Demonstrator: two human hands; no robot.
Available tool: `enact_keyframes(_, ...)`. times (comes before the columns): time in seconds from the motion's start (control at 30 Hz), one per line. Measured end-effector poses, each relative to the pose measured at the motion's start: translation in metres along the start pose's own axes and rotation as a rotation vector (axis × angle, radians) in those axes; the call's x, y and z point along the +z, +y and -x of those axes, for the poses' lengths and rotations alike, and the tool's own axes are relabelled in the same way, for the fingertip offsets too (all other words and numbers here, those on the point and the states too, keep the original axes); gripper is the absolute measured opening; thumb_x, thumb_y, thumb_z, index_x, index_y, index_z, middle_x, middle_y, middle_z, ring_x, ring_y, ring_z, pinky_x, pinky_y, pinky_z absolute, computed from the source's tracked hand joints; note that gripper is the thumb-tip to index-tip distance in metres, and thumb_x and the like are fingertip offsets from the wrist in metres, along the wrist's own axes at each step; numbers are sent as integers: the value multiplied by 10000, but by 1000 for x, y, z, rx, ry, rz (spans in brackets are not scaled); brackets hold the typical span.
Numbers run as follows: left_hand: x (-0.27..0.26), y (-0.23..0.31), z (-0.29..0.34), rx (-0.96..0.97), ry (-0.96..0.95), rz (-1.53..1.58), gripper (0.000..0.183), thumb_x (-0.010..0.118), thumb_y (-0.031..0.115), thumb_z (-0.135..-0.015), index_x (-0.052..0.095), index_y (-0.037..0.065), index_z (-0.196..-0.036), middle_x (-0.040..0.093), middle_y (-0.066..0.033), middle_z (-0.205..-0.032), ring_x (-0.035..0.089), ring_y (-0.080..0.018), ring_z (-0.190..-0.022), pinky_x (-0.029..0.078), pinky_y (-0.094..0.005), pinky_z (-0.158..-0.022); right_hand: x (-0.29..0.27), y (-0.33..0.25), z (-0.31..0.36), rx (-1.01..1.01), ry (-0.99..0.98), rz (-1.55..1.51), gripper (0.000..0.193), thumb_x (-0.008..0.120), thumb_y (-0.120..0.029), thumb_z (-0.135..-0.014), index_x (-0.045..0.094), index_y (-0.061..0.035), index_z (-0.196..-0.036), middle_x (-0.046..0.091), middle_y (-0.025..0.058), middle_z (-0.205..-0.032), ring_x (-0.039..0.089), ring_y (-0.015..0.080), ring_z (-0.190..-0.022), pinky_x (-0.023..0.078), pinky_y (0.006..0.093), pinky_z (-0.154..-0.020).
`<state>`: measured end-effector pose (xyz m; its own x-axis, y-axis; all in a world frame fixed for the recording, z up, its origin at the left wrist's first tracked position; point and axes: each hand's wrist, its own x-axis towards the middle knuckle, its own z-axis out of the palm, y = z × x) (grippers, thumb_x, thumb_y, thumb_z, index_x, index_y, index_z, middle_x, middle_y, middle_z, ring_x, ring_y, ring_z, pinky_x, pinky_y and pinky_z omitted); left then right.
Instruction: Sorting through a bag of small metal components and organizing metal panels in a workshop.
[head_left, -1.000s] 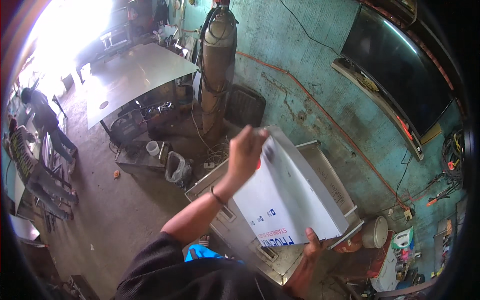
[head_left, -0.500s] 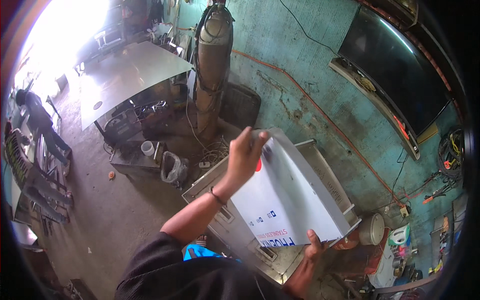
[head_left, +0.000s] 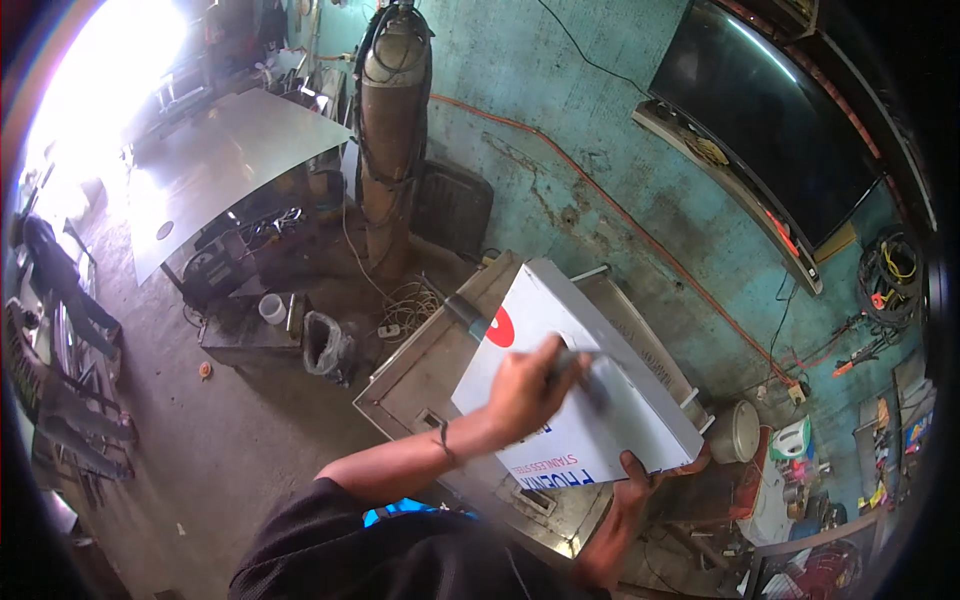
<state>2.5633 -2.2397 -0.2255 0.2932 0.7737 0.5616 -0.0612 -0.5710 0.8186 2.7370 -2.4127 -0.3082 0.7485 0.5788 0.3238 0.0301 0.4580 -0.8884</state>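
Observation:
A box-shaped sheet-metal piece (head_left: 530, 380) with a white printed covering and a red mark stands tilted on a metal-framed worktable (head_left: 400, 375). Over the middle of its broad face is my left hand (head_left: 530, 390), fingers closed round a small greyish thing smeared by motion; its kind cannot be made out. At the piece's near right corner, my right hand (head_left: 632, 485) grips the lower edge, thumb on the face and the other fingers mostly hidden. A power tool (head_left: 466, 315) with a dark end and a teal body lies on the table, partly hidden behind the piece.
Beyond the table stand a tall gas cylinder (head_left: 392, 150) and a large metal sheet (head_left: 230, 165) on a stand. A plastic-lined bin (head_left: 328, 348) sits to the left. A metal pot (head_left: 733, 432) is at the right. Another person (head_left: 60, 280) stands far left.
My left hand has come down from the piece's far upper corner to the middle of its face, uncovering the red mark. The right hand keeps its grip. The whole view has shifted slightly.

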Motion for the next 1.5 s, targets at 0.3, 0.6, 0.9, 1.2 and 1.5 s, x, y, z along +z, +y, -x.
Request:
enact_keyframes(0.3, -12, 2, -25, -21, 118, 61, 297, 628, 157, -959, 494, 21, -732, 552, -30, -623, 473, -39, -572, 370, -231, -483, -7, 7, 3, -16, 3, 57, 786, 778, -25, -607, 474, -12, -1331, 581, 108, -1188, 563, 265, -1080, 429, 405, -969)
enact_keyframes(0.6, -4, 14, 1, 90, -1, -130, 329, 638, 233, -955, 500, 2, -767, 553, -135, -543, 583, -175, -487, 433, -343, -459, 5, 1, 4, 35, 21, 49, 782, 720, 32, -626, 459, -41, -1360, 573, 97, -1218, 552, 284, -1130, 418, 429, -1006)
enact_keyframes(0.9, 13, 20, 9, 209, 12, -223, 295, 684, 252, -916, 518, 30, -815, 561, -197, -583, 589, -283, -486, 448, -357, -475, 13, -3, 4, -57, -3, -21, 590, 744, 14, -658, 551, 18, -1216, 614, 111, -1116, 594, 245, -1027, 457, 385, -940)
enact_keyframes(1.2, -24, -7, -33, 59, 208, -106, 278, 657, 172, -941, 539, -17, -774, 486, -28, -582, 421, -49, -571, 359, -259, -476, -6, 7, 5, 42, -27, 28, 794, 789, 0, -634, 452, -9, -1353, 577, 117, -1203, 558, 260, -1095, 446, 419, -958)
enact_keyframes(1.5, -31, -9, -51, 23, 267, 73, 231, 649, 144, -935, 547, -8, -795, 521, -50, -573, 416, -21, -564, 340, -262, -455, -12, 14, -1, 50, -66, 44, 754, 746, 46, -647, 466, -16, -1344, 579, 106, -1205, 557, 255, -1089, 423, 390, -985)
